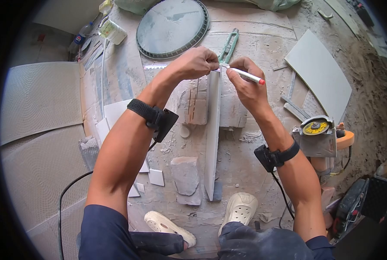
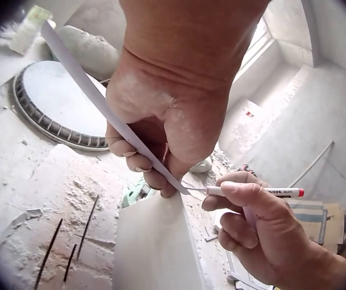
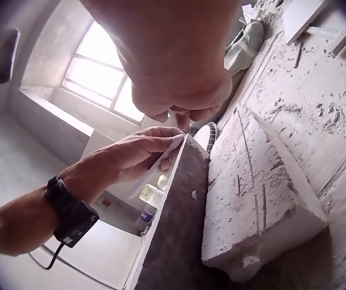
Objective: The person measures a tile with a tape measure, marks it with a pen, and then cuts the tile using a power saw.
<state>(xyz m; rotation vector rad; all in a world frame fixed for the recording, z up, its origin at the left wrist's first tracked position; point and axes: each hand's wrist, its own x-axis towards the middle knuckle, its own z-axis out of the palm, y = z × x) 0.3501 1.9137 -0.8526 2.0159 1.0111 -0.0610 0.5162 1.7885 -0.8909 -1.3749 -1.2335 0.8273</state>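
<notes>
My left hand (image 1: 194,63) pinches a thin white measuring strip (image 2: 94,93) at the top end of a white tile (image 1: 213,134), which stands on its long edge. Black markings show on the part of the strip left of the hand in the head view. In my right hand (image 1: 250,86) is a white marker pen (image 2: 275,192) with a red end, its tip at the strip's end by the tile's corner. Pale blocks (image 3: 251,187) lie on both sides of the tile. Just beyond the hands lies a green-handled tool (image 1: 229,47).
A round grey lid-like disc (image 1: 172,28) lies at the back. On the right are a large white tile piece (image 1: 319,71) and an angle grinder (image 1: 317,132) with a yellow disc. Broken stone (image 1: 185,175) and tile scraps (image 1: 156,177) lie near the feet.
</notes>
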